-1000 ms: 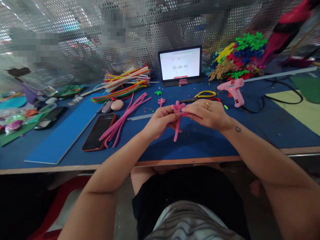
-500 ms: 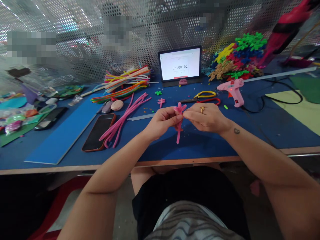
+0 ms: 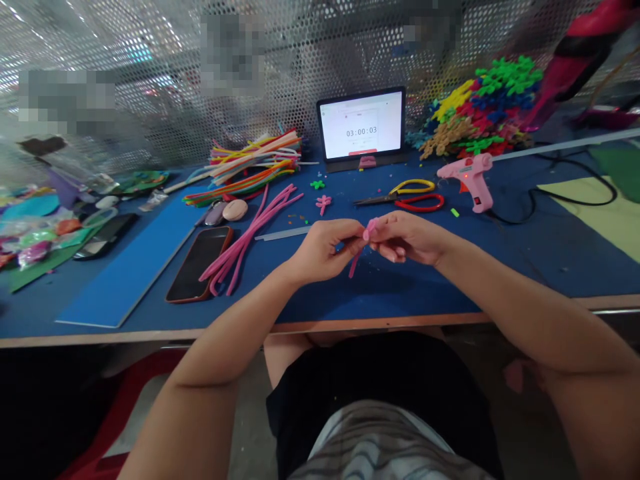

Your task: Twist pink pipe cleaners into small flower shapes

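Over the blue table top point(image 3: 525, 253), both my hands pinch one pink pipe-cleaner flower point(image 3: 361, 245). My left hand point(image 3: 323, 249) grips it from the left with fingers closed. My right hand point(image 3: 407, 237) is turned palm toward me, its fingertips closed on the flower's head. The pink stem hangs down between the two hands. A bundle of loose pink pipe cleaners point(image 3: 250, 237) lies to the left of my hands.
A phone point(image 3: 199, 262) lies left, beside a blue board point(image 3: 130, 273). Behind stand a tablet with a timer point(image 3: 361, 125), mixed pipe cleaners point(image 3: 253, 163), scissors point(image 3: 407, 195), a pink glue gun point(image 3: 470, 180) with cable, and a heap of finished flowers point(image 3: 483, 107).
My right hand has rolled over so its palm faces me, and the ring is out of sight. The flower head has sunk between the fingertips. The timer has advanced one second.
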Demonstrator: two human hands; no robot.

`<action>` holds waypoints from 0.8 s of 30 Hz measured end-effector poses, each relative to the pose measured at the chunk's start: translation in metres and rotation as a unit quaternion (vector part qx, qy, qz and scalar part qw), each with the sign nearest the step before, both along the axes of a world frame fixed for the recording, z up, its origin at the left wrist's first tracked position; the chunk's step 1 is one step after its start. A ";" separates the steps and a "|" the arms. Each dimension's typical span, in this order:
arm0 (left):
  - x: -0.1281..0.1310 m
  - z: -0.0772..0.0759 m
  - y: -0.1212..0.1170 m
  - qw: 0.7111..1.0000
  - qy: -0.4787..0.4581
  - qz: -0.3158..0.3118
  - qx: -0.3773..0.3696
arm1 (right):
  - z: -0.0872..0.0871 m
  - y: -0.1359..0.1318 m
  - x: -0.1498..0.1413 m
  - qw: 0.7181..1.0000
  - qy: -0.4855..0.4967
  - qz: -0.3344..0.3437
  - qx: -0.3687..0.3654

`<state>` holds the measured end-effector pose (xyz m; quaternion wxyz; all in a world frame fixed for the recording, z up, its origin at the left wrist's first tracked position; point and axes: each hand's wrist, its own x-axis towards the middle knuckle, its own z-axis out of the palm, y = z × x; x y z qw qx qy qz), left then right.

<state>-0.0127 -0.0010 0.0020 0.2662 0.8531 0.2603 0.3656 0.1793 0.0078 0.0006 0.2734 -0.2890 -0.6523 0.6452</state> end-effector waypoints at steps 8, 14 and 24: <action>0.008 -0.004 0.000 0.895 -0.231 -0.035 -0.379 | -0.004 -0.001 0.008 0.718 -0.158 -0.171 0.656; 0.010 -0.003 -0.005 0.863 -0.243 -0.088 -0.435 | -0.004 0.002 0.015 0.568 -0.189 -0.162 0.785; 0.005 -0.005 -0.002 0.960 -0.155 -0.057 -0.229 | -0.004 -0.017 -0.006 0.942 0.007 -0.107 0.317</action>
